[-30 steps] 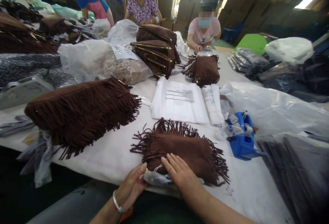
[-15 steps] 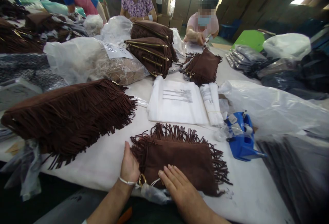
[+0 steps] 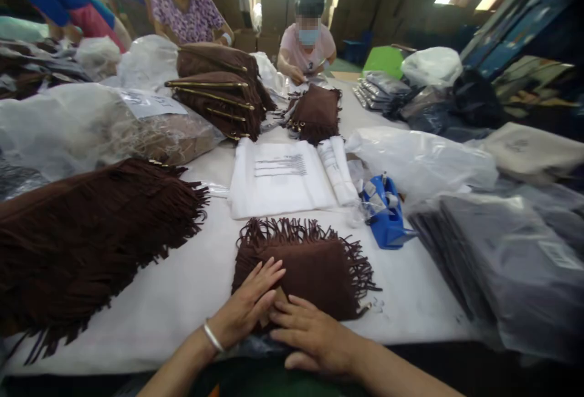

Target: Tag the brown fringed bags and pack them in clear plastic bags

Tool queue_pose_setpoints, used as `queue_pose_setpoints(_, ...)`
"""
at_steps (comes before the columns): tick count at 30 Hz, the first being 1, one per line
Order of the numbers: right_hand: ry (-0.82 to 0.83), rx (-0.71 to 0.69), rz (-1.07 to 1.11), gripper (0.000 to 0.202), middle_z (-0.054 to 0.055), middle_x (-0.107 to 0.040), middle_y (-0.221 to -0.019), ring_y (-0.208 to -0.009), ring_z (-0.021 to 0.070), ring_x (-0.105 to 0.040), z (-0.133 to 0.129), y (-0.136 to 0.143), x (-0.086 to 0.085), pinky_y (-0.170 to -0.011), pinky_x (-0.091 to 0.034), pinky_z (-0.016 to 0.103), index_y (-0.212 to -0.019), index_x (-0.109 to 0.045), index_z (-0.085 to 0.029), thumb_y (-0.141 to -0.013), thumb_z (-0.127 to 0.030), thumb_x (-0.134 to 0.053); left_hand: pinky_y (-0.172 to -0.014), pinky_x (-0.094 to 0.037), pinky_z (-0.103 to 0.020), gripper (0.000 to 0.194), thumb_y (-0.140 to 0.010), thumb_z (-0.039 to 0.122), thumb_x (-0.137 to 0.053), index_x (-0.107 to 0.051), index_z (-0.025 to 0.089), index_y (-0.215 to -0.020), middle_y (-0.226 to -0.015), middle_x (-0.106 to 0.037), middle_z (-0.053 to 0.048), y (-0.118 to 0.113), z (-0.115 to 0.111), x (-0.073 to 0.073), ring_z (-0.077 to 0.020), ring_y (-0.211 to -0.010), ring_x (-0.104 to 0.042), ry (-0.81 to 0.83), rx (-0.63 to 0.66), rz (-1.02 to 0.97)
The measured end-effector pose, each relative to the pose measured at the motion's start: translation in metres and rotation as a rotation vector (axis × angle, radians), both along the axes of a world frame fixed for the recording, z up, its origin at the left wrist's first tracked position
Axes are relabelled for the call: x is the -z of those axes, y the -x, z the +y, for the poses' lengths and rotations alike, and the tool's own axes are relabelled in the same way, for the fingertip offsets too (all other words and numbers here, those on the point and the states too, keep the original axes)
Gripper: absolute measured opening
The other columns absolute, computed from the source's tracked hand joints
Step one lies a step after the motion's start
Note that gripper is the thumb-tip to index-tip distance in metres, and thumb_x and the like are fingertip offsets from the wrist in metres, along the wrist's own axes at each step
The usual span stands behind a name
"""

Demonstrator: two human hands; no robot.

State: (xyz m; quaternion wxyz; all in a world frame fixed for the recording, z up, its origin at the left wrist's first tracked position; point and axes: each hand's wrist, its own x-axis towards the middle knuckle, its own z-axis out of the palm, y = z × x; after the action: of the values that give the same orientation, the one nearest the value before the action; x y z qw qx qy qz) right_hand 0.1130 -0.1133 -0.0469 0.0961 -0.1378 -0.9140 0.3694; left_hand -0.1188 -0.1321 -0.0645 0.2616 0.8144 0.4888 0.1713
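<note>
Fringed dark-brown suede-like pouch (image 3: 314, 269) lies under both hands at the near edge

It sits flat on the white-covered table (image 3: 410, 312), near the middle, its fringe pointing far and right. The left hand (image 3: 246, 306) rests on its near left part with fingers outstretched; whether the thumb nips anything, I cannot tell. The right hand (image 3: 314, 336) is spread wide, fingertips at the pouch's near side and thumb apart from them.

Because the pouch lies so close to the edge, a backward drag might tip its near side over. Pressing unevenly could crease the soft face, and loose strands on the right may get folded under if the pouch slides. The blue plastic tape dispenser (image 3: 387, 220), to the far right, looks near enough for a wide sweep to catch.

Hands cover the pouch's near left corner. A small tan patch (image 3: 280, 295) between them could be a tag or a fold. Clear crumpled plastic (image 3: 258, 346) below is mostly hidden. At left, the large fringed brown bag (image 3: 100, 227) is cut off by the frame.
</note>
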Motion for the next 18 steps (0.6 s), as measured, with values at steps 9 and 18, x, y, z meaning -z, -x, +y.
queue_pose_setpoints(9, 0.847, 1.296, 0.402, 0.046, 0.01, -0.069, -0.087, -0.079, 0.0215, -0.065, -0.046, -0.094, 0.035, -0.073, -0.052, 0.037, -0.095, -0.066, -0.018, -0.094, -0.049, -0.032, -0.11, -0.029, -0.049, 0.071, -0.076, 0.017, -0.055, -0.028, 0.019, -0.142, -0.149, -0.026, -0.012, -0.086, 0.029, -0.006, -0.0274, -0.137, -0.021, -0.119, 0.328, 0.245)
queue_pose_setpoints(18, 1.431, 0.985, 0.439, 0.033, 0.015, -0.068, -0.101, -0.095, 0.0243, -0.066, -0.029, -0.1, 0.029, -0.087, -0.05, 0.041, -0.103, -0.064, -0.01, -0.08, -0.031, -0.057, -0.104, -0.041, -0.041, 0.072, -0.071, -0.004, -0.035, -0.028, 0.011, -0.141, -0.139, -0.045, -0.014, -0.118, 0.032, 0.023, -0.0234, -0.129, -0.04, -0.354, 0.385, 0.278)
